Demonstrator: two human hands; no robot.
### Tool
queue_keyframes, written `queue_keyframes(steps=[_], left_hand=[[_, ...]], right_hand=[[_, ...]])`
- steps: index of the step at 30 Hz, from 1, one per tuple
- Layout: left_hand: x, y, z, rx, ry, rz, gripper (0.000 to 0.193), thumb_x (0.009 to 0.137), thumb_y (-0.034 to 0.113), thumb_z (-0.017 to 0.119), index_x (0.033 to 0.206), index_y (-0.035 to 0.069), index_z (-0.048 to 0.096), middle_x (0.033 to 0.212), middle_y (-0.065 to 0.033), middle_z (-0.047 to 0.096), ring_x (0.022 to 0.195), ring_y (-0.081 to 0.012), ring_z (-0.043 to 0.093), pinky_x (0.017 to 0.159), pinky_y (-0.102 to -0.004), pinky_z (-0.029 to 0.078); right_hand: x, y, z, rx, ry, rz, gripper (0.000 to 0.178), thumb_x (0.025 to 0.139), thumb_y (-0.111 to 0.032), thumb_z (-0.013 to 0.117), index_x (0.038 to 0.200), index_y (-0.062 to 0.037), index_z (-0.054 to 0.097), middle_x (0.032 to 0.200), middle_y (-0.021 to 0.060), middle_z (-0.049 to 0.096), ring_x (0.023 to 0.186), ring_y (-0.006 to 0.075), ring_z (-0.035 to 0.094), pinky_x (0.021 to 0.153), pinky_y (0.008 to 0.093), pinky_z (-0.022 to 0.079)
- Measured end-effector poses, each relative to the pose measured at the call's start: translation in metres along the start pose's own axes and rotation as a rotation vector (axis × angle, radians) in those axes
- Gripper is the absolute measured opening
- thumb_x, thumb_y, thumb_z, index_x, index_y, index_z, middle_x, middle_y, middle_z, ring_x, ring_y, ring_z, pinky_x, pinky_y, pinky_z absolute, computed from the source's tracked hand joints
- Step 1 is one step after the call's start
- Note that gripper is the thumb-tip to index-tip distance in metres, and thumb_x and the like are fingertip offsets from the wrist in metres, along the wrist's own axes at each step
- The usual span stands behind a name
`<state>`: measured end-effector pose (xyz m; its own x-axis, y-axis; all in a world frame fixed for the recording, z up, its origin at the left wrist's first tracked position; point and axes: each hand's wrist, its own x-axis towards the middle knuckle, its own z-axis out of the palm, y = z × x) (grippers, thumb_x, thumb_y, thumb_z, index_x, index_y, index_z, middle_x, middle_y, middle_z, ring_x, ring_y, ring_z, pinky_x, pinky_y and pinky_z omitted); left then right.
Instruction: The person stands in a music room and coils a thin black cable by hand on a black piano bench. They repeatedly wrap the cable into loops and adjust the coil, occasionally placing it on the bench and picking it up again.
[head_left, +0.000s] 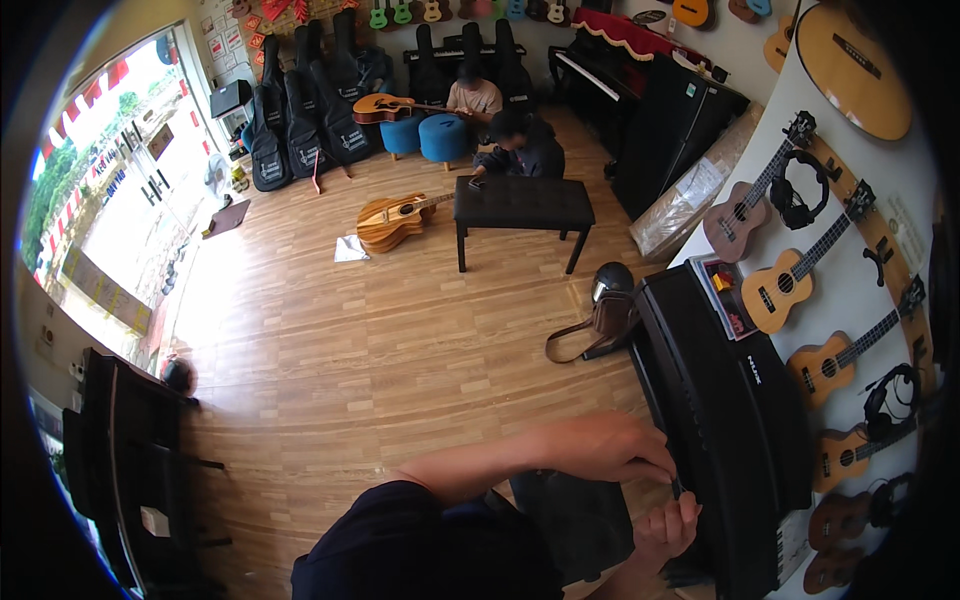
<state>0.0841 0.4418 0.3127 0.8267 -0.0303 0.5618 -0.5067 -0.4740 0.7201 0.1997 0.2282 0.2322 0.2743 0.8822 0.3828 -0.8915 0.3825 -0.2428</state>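
My left hand (612, 447) reaches across to the right, its thumb and fingers pinched together. Just below it is my right hand (665, 527), with its fingers curled closed. The fingertips of both hands meet around a small dark thing (677, 490), too small and too covered to name. Both hands are over the near side of a black digital piano (735, 400). Beneath my left forearm a black padded bench (575, 520) shows in part.
Several ukuleles (778, 290) and headphones (798, 190) hang along the right wall. A brown bag (612, 315) lies beside the piano. Farther off are a black bench (525, 203), an acoustic guitar (395, 222) on the floor and two seated people. Another piano (130, 470) stands left.
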Motion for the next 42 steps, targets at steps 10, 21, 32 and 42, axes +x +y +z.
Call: queue_keyframes(steps=[10, 21, 32, 42], left_hand=[[0.025, 0.002, 0.077, 0.157, 0.014, -0.007, 0.018, 0.089, 0.019, 0.058, 0.103, 0.011, 0.066, 0.079, -0.0082, 0.063, 0.07, -0.0309, 0.062, 0.058, -0.0406, 0.049], [0.024, 0.014, 0.097, 0.186, -0.292, -0.024, 0.016, 0.087, 0.018, 0.053, 0.086, 0.007, 0.064, 0.072, -0.014, 0.064, 0.07, -0.0352, 0.063, 0.056, -0.0442, 0.049], [0.024, 0.019, 0.099, 0.195, -0.359, -0.039, 0.016, 0.085, 0.017, 0.055, 0.078, 0.005, 0.063, 0.067, -0.0148, 0.062, 0.068, -0.0365, 0.062, 0.056, -0.0451, 0.048], [0.023, 0.016, 0.071, 0.207, -0.504, -0.138, 0.018, 0.088, 0.024, 0.056, 0.085, 0.014, 0.07, 0.078, -0.0088, 0.067, 0.073, -0.0312, 0.065, 0.063, -0.0418, 0.05]], right_hand=[[-0.023, -0.033, 0.05, 0.023, 0.182, -0.553, 0.044, 0.106, -0.025, 0.031, 0.142, -0.0003, 0.031, 0.094, 0.0068, 0.054, 0.061, 0.0101, 0.035, 0.051, 0.0229, 0.035], [-0.03, -0.007, 0.056, -2.098, 0.595, -0.805, 0.032, 0.101, -0.002, 0.036, 0.128, 0.0111, 0.045, 0.119, 0.0218, 0.058, 0.103, 0.0245, 0.062, 0.085, 0.0325, 0.055], [-0.02, -0.003, 0.076, -1.585, 0.933, -0.818, 0.035, 0.103, -0.012, 0.034, 0.131, 0.0075, 0.044, 0.119, 0.0186, 0.059, 0.103, 0.0222, 0.062, 0.085, 0.0318, 0.054], [-0.062, -0.03, 0.046, -1.83, 0.589, 0.333, 0.026, 0.099, -0.01, 0.043, 0.107, 0.0052, 0.062, 0.065, 0.0104, 0.062, 0.059, 0.0116, 0.06, 0.055, 0.0237, 0.044]])
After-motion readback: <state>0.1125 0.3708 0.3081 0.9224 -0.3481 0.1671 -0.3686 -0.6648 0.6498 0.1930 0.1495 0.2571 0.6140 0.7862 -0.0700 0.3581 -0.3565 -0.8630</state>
